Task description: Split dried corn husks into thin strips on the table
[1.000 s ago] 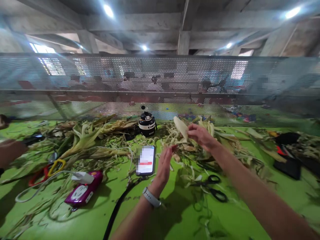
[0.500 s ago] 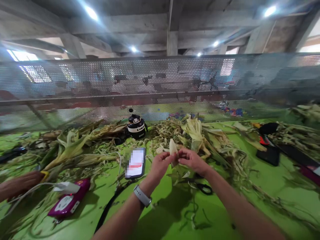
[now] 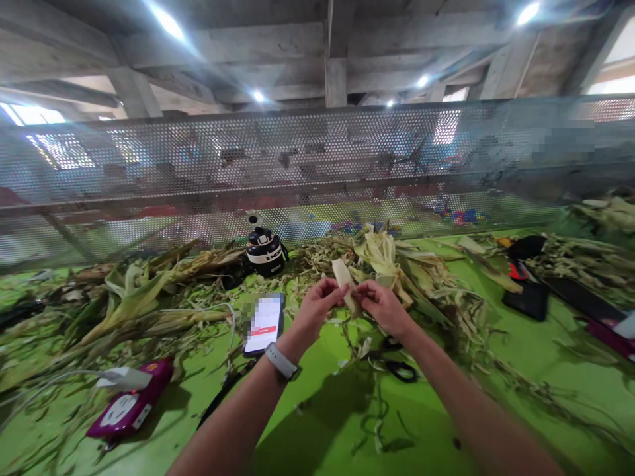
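Observation:
A pale strip of corn husk (image 3: 342, 272) stands up between my two hands above the green table. My left hand (image 3: 321, 305) pinches its left side between thumb and fingers, and a light-coloured watch (image 3: 281, 361) is on that wrist. At the husk's lower right edge, my right hand (image 3: 381, 305) closes its fingertips on it. Just beyond my hands lies a heap of husks (image 3: 380, 254). Below the right hand is a pair of black-handled scissors (image 3: 401, 371), its blades partly covered by scraps.
A lit phone (image 3: 264, 324) lies left of my hands, with a black bottle (image 3: 266, 252) behind it. A purple power strip (image 3: 131, 400) holds a white plug. More husks (image 3: 133, 291) spread leftward. A perforated metal screen (image 3: 307, 165) stands along the back.
The husk strip has turned and now leans left at its top. Another person's hand at the left has gone out of view. The view has shifted slightly.

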The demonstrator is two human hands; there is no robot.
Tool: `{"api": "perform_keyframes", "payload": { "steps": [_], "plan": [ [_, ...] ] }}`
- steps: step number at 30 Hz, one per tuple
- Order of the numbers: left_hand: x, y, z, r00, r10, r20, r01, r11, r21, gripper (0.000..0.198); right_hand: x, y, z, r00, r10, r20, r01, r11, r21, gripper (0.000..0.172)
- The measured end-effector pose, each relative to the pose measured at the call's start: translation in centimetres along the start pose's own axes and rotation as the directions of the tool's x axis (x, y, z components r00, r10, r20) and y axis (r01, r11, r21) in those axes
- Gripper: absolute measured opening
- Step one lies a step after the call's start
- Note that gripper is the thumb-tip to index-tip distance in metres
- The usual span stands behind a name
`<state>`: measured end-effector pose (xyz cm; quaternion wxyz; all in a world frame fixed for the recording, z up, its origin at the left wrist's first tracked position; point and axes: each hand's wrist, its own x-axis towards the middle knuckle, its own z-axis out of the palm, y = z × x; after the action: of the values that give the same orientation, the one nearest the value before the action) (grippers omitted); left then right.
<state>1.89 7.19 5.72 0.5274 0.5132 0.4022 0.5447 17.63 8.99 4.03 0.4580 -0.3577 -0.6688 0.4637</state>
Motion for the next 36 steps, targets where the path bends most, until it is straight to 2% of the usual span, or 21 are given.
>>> {"api": "perform_keyframes", "payload": {
  "steps": [3, 6, 9, 12, 15, 19, 25, 29, 33, 36],
  "plan": [
    [0.2, 0.1, -0.4, 0.994, -0.040, 0.100, 0.039, 0.999, 0.015, 0.032, 0.1, -0.1, -0.1, 1.000, 0.004, -0.027, -0.004, 1.000, 0.010, 0.021],
    [0.7, -0.1, -0.8, 0.996, -0.037, 0.081, 0.030, 0.996, 0.086, 0.035, 0.0, -0.1, 0.0, 0.998, -0.014, -0.062, 0.013, 1.000, -0.005, 0.023],
    [1.0, -0.3, -0.7, 0.999, 0.033, 0.033, -0.038, 0.982, 0.183, 0.035, 0.0, 0.0, 0.0, 0.997, -0.012, -0.076, 0.014, 1.000, 0.021, 0.026],
    [0.9, -0.3, -0.5, 0.995, 0.068, 0.077, -0.084, 0.971, 0.225, 0.031, 0.0, 0.1, 0.0, 0.998, 0.054, -0.027, -0.051, 0.994, 0.101, 0.033],
    [0.5, -0.3, -0.3, 0.986, 0.032, 0.164, -0.060, 0.983, 0.171, 0.029, 0.0, -0.1, 0.0, 0.998, 0.054, -0.045, -0.050, 0.996, 0.071, 0.039],
    [0.5, -0.3, -0.4, 0.959, -0.086, 0.272, 0.073, 0.996, 0.058, 0.022, -0.3, -0.4, 0.4, 0.996, -0.006, -0.090, 0.004, 1.000, -0.026, 0.036],
    [0.8, -1.1, -0.9, 0.952, -0.140, 0.274, 0.166, 0.983, -0.075, 0.021, -0.7, -0.3, 1.1, 0.988, -0.083, -0.132, 0.070, 0.993, -0.098, 0.028],
    [0.7, -1.2, -0.9, 0.950, -0.099, 0.296, 0.093, 0.995, 0.035, 0.029, -0.7, -0.1, 1.2, 0.986, -0.079, -0.146, 0.067, 0.994, -0.083, 0.024],
    [0.8, -1.1, -1.1, 0.914, -0.087, 0.396, 0.009, 0.981, 0.196, 0.035, -0.7, -0.1, 1.2, 0.982, -0.070, -0.174, 0.053, 0.993, -0.103, 0.024],
    [1.1, -1.0, -1.5, 0.896, -0.082, 0.436, -0.037, 0.966, 0.257, 0.036, -0.6, -0.1, 1.2, 0.975, -0.082, -0.208, 0.055, 0.990, -0.132, 0.024]
  ]
}}
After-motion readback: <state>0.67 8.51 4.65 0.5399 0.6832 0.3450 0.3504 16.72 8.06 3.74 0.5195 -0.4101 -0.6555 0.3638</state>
